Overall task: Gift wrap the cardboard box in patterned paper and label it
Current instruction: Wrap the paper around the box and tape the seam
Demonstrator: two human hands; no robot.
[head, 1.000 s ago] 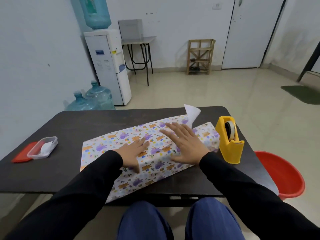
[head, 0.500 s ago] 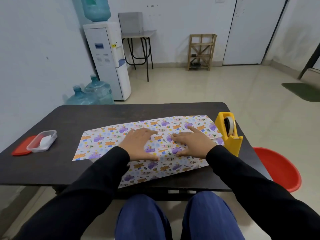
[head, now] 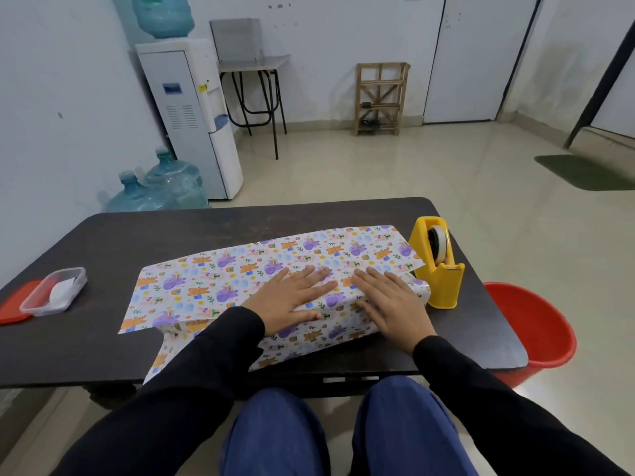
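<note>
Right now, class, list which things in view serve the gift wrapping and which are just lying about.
Job in hand: patterned paper, pressed by left hand and right hand; yellow tape dispenser; possibly the clear container.
Lying about: red bucket, water dispenser, wooden rack.

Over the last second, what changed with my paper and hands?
The far flap of the patterned paper, earlier curled up showing white, now lies folded flat. The left hand and right hand press it down, fingers straight. The tape dispenser, plastic container and red lid stayed put.
</note>
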